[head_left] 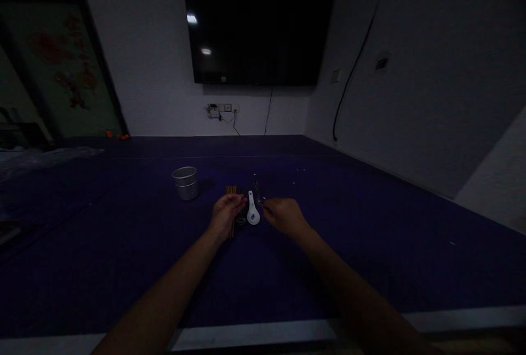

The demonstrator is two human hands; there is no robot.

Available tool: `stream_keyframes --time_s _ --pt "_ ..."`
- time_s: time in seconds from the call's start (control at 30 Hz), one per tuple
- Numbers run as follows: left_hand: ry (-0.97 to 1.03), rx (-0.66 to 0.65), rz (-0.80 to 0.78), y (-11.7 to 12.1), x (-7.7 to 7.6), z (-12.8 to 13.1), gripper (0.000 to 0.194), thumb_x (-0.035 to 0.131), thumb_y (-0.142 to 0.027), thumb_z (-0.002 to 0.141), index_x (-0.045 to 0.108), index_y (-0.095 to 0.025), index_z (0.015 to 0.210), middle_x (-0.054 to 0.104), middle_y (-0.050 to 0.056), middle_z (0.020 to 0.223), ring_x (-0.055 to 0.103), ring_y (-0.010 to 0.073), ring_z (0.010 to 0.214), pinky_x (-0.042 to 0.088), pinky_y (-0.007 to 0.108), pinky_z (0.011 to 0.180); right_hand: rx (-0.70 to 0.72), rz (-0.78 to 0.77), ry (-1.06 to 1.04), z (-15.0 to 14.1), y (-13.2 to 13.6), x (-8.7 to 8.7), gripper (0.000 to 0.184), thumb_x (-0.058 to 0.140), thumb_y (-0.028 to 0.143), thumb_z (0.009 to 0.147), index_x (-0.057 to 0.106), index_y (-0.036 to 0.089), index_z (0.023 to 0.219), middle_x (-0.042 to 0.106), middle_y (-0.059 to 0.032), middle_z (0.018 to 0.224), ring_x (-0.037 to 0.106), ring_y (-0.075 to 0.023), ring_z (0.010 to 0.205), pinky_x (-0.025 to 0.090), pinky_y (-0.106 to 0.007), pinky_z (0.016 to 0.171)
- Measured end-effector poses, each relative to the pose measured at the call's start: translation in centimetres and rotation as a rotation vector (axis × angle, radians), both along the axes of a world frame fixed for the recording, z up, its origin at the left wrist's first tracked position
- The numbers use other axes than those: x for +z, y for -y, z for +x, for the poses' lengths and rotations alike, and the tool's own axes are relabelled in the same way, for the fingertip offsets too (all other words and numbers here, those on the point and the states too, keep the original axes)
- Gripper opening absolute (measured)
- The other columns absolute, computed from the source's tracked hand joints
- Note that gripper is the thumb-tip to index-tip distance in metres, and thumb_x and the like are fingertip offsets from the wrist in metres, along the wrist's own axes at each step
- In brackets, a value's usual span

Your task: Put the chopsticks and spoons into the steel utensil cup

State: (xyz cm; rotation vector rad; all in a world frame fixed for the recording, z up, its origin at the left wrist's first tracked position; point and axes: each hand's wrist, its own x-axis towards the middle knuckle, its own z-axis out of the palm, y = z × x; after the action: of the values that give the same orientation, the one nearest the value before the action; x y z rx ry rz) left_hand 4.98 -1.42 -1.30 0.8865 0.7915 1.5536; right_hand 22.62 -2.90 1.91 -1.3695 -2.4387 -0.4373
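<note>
My left hand is over a bundle of wooden chopsticks, its fingers stretched toward the right and somewhat apart. Beneath its fingertips is a dark spoon, partly hidden. A white ceramic spoon with a blue mark lies between my two hands, bowl toward me. To its right, a shiny metal utensil, perhaps a spoon, has its near end at the curled fingers of my right hand. Those fingers look closed on it, though the dim light hides the exact contact.
A metal cup stands upright to the left on the dark blue surface. Crumpled clear plastic lies at the far left. Small white scraps dot the surface. A television hangs on the back wall above sockets and cables.
</note>
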Motion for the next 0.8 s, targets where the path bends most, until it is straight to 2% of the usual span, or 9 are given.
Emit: stream_keyframes --time_s 0.1,0.2,0.33,0.5,0.8 --pt "-0.259 0.210 0.062 -0.5 -0.5 -0.8 0.010 0.066 -0.022 0.066 0.059 -0.015 0.070 0.065 0.002 0.075 0.062 0.0135 0.074 0.049 0.027 0.072 -0.085 -0.086 0.082 0.4 -0.3 0.5 0.027 0.040 0.021 0.085 0.066 0.017 0.089 0.069 -0.0095 0.089 0.064 -0.0178 0.078 0.037 -0.023 0.063" --pt "-0.497 0.417 0.112 -1.1 -0.8 -1.9 0.009 0.059 -0.025 0.069 0.060 -0.016 0.071 0.064 0.001 0.073 0.060 0.0133 0.071 0.047 0.025 0.067 -0.109 -0.154 0.172 0.4 -0.3 0.8 0.028 0.041 0.021 0.085 0.068 0.017 0.088 0.069 -0.0114 0.090 0.064 -0.0197 0.083 0.040 -0.024 0.066" --pt "-0.706 0.538 0.134 -1.9 -1.0 -3.7 0.010 0.054 -0.024 0.071 0.060 -0.016 0.070 0.063 0.001 0.071 0.060 0.0135 0.068 0.046 0.025 0.065 -0.105 -0.206 0.254 0.0 -0.1 1.1 0.028 0.042 0.018 0.083 0.069 0.015 0.090 0.069 -0.0139 0.091 0.064 -0.0204 0.085 0.042 -0.023 0.068" --pt "-0.913 0.597 0.153 -2.4 -1.1 -4.9 0.012 0.052 -0.025 0.073 0.060 -0.017 0.071 0.063 0.002 0.071 0.060 0.0145 0.069 0.045 0.026 0.066 -0.086 -0.246 0.298 -0.2 0.0 1.1 0.029 0.043 0.013 0.082 0.070 0.013 0.092 0.069 -0.0158 0.091 0.065 -0.0211 0.087 0.044 -0.024 0.071" --pt "-1.377 0.529 0.297 -1.9 -1.3 -4.1 0.017 0.052 -0.029 0.078 0.063 -0.016 0.083 0.065 0.008 0.088 0.058 0.0206 0.088 0.043 0.033 0.080 -0.092 -0.283 0.314 -0.2 0.0 0.9 0.029 0.044 0.011 0.079 0.069 0.012 0.094 0.068 -0.0168 0.094 0.064 -0.0230 0.091 0.045 -0.026 0.074"
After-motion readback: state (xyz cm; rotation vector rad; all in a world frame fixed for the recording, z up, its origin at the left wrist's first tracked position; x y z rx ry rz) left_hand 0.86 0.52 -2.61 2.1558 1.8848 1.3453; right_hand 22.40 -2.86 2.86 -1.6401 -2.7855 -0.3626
